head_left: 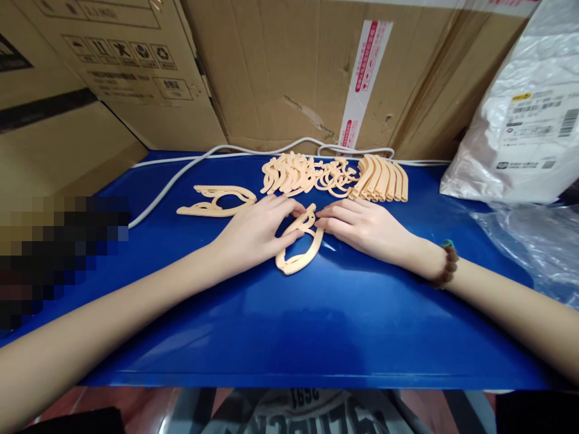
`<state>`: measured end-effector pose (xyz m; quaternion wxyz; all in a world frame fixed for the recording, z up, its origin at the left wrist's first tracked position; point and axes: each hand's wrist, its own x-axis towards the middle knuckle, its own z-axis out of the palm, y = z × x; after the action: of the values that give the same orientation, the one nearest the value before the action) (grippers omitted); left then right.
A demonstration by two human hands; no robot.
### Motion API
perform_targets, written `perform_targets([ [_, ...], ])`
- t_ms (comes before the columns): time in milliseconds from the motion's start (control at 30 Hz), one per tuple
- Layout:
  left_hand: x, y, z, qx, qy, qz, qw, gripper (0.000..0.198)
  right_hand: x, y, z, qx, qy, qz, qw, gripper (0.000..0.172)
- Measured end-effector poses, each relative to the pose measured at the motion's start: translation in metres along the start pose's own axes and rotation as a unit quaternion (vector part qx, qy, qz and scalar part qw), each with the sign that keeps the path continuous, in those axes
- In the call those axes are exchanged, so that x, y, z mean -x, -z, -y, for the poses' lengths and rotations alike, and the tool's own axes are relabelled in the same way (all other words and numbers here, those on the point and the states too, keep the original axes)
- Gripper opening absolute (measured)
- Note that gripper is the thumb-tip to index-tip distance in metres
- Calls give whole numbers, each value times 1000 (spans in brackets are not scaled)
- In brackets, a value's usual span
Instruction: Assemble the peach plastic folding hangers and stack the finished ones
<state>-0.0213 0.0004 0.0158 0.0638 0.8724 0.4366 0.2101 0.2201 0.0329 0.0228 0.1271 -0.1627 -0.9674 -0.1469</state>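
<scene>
Left hand point(257, 232): palm down on the bench point(316, 337), thumb and fingers closed in a pinch on the upper half of the peach plastic piece point(299, 246).

Right hand point(362, 226): palm down, fingers extended and close together, tips touching the far end of the same piece. The thumb is hidden, so a grip cannot be told. Bead bracelet point(447, 265) at the wrist.

Peach plastic piece: a curved, open-framed part lying flat between the two hands. Its long axis runs from the near end, by the left thumb, away and slightly rightward to the right fingertips. The left hand covers more of it.

Like piece point(217, 202): flat, left of the left hand, apart.

Loose heap of peach parts point(307, 175): behind the hands.

Stacked curved parts point(384, 179): just right of the heap.

White cable point(181, 172): along the bench's back edge.

Cardboard boxes point(280, 66): behind.

Labelled plastic bag point(520, 120): far right.
</scene>
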Motion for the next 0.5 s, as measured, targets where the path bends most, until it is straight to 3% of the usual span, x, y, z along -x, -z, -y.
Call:
perform_targets([
  [367, -4, -3, 15, -40, -55, 7, 998, 22, 2, -2, 0, -5, 5, -24, 1000, 25],
  [500, -5, -5, 17, -38, -57, -15, 998, 20, 2, 1, 1, -22, 16, -18, 999, 25],
])
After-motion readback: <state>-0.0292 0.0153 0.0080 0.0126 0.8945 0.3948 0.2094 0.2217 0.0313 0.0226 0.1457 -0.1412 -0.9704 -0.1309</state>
